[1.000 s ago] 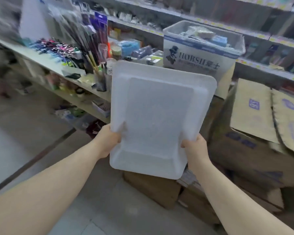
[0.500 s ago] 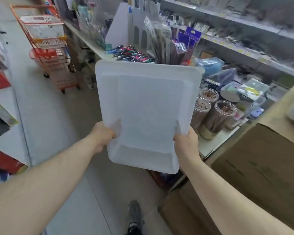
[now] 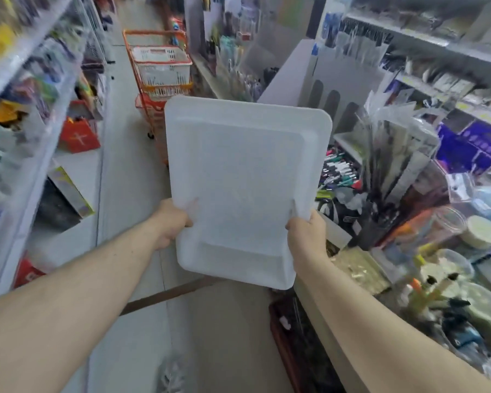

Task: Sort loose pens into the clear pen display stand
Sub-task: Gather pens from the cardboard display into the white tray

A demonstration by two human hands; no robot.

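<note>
Translucent plastic lid [image 3: 244, 182] still gripped by left hand [image 3: 169, 222] and right hand [image 3: 305, 236], view swung from shelf to aisle, orange basket cart [image 3: 160, 66] now ahead

1. This is a stationery shop, seen down a narrow aisle of pale floor [image 3: 131, 171] between two long runs of shelving.
2. The shelves on the right [image 3: 425, 38] carry packaged goods in rows, with price-label strips along their front edges.
3. Loose pens [image 3: 339, 171] lie heaped on the right-hand display, beside clear packets of long, thin dark items [image 3: 391, 154] standing upright.
4. Orange-framed shopping baskets [image 3: 160, 63] sit stacked on a trolley in the aisle.
5. The shelving on the left [image 3: 26, 89] holds bright, blurred merchandise, including a red gift bag [image 3: 78, 136].
</note>
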